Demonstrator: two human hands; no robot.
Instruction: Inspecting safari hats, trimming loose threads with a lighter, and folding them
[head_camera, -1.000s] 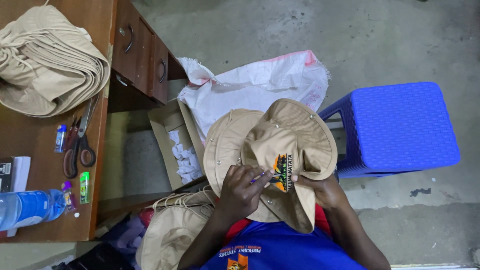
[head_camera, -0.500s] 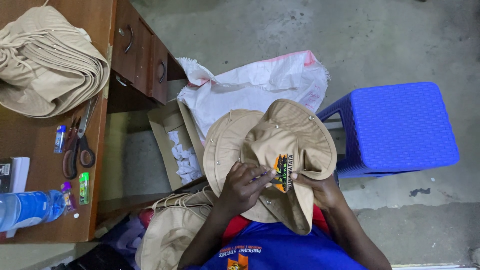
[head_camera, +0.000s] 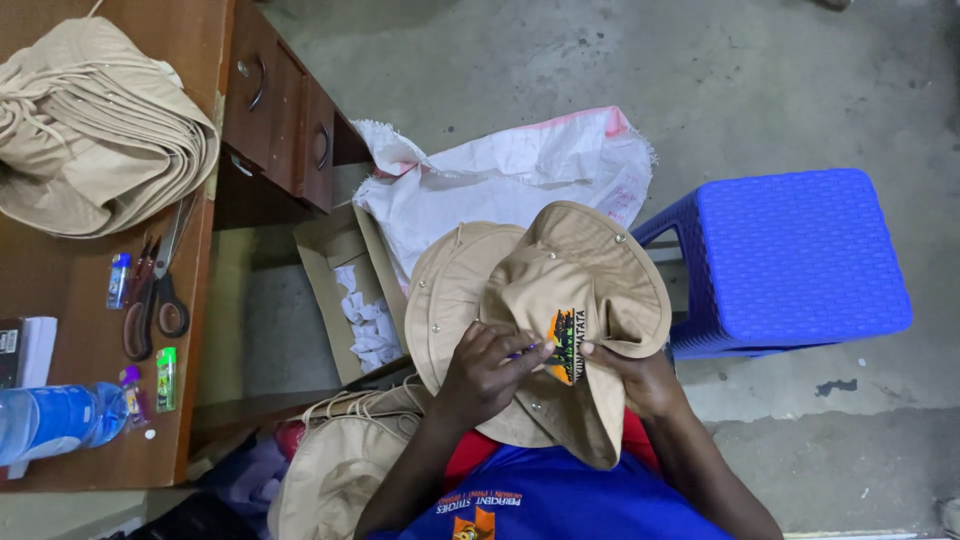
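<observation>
1. Head view: the tan bucket hat (head_camera: 560, 290) sits in the person's lap, between the white woven sack (head_camera: 510, 180) and the blue plastic stool (head_camera: 790, 260). The left hand (head_camera: 485, 370) pinches a thin tool, too small to identify, at the embroidered patch (head_camera: 567, 345); its grip is closed on that tool.
2. The right hand (head_camera: 640, 375) clamps the hat's brim beside the patch.
3. Compared with a second ago, the left fingers have crept nearer the patch; the hat has barely shifted, so the work on the embroidery looks ongoing.
4. On the bench (head_camera: 70, 290): folded hats (head_camera: 95, 130), scissors (head_camera: 150, 290), water bottle (head_camera: 50, 420).
</observation>
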